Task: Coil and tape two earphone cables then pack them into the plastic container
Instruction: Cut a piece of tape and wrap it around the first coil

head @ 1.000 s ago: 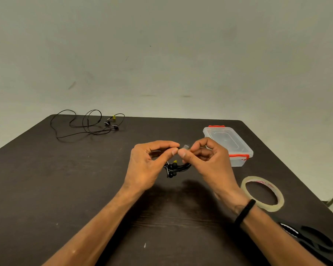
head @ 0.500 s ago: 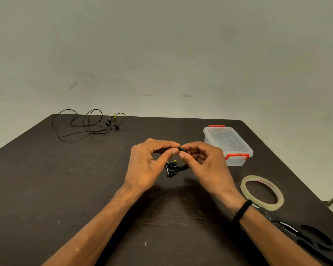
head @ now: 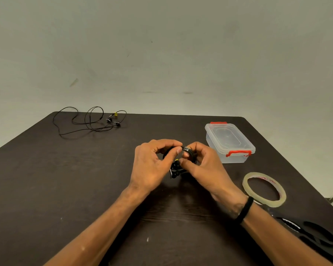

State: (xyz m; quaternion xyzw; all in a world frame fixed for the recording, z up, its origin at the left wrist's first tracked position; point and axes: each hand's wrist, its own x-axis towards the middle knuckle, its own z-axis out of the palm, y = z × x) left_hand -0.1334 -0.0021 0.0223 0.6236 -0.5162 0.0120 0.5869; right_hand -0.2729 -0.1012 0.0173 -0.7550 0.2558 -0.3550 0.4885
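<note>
A coiled black earphone cable point(head: 176, 168) with a yellow tag sits between my two hands above the table's middle. My left hand point(head: 152, 166) pinches the coil from the left. My right hand point(head: 202, 166) presses its fingertips on the coil's top, where a small piece of clear tape wraps the strands. The earbuds hang below the coil. A second black earphone cable point(head: 90, 120) lies loose and uncoiled at the far left of the table. The clear plastic container point(head: 229, 143) with red latches stands closed to the right of my hands.
A roll of clear tape point(head: 264, 189) lies flat near the right edge. Black-handled scissors point(head: 313, 237) lie at the near right corner. The dark wooden table point(head: 65, 179) ends at a plain wall behind.
My right hand has brought the piece of tape down onto the coil and its fingers have closed around the strands. Both hands stay close together; the coil is held slightly lower.
</note>
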